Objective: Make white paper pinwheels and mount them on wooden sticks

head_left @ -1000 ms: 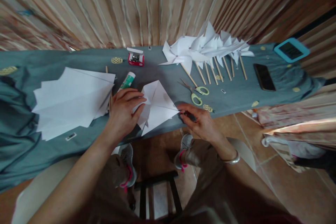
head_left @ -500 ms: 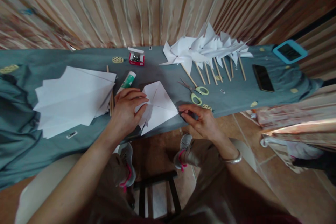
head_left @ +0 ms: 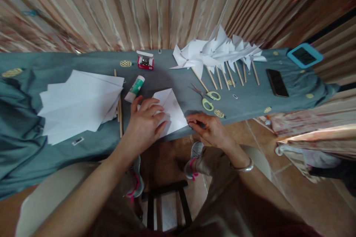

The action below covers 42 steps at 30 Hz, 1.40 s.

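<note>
A creased white sheet of paper [head_left: 174, 113] lies at the table's near edge, one corner pointing right. My left hand [head_left: 146, 124] rests over its left part with the fingers spread and hides that side. At the right corner, my right hand [head_left: 208, 127] has thumb and forefinger pinched together on the paper. A glue stick [head_left: 135, 88] with a green and white label lies just beyond my left hand. Scissors [head_left: 206, 98] with pale green handles lie beyond my right hand, blades pointing left.
A stack of white paper [head_left: 80, 107] lies on the left, with wooden sticks [head_left: 120, 113] beside it. An open red box [head_left: 145, 61] holds small metallic pieces. Several paper pinwheels [head_left: 211, 52] on sticks lie at the back. A phone [head_left: 277, 83] and a blue-framed device [head_left: 305, 55] are at right.
My left hand has shifted right and nearer to me, its fingers spreading more. My right hand has closed onto the sheet's right corner. More of the glue stick and wooden sticks shows.
</note>
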{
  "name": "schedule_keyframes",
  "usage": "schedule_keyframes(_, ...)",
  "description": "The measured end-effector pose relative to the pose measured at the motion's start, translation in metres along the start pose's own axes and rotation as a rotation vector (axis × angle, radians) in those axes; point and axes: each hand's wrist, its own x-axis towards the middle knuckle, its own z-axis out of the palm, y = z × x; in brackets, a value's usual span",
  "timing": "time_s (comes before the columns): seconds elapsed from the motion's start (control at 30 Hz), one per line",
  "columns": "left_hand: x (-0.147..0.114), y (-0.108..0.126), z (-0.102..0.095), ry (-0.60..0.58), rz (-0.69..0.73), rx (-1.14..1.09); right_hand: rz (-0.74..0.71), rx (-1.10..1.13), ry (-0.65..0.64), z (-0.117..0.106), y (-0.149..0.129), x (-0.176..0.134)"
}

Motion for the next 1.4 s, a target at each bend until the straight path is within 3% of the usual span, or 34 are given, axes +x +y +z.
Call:
schedule_keyframes(0.07,-0.003,0.014,0.001,0.052,0.065,0.0,-0.004,-0.009,0.003,0.0,-0.002,0.0)
schedule_keyframes(0.2,-0.007,0.033,0.007,-0.027,0.093,0.041,-0.086,-0.051,0.037,0.0,-0.005,0.001)
schedule_keyframes(0.53,-0.011,0.032,0.012,-0.148,0.084,0.161,-0.278,-0.133,-0.008,0.006,-0.006,0.0)
schedule_keyframes(0.97,-0.019,0.03,0.006,-0.048,0.108,0.159,-0.238,-0.051,-0.039,0.005,-0.001,0.003)
schedule_keyframes(1.2,-0.033,0.026,0.003,0.0,0.129,0.103,-0.219,0.12,-0.079,0.011,-0.004,0.009)
schedule_keyframes(1.4,-0.038,0.027,0.005,-0.045,0.111,0.079,-0.155,0.334,-0.075,0.018,-0.008,0.014)
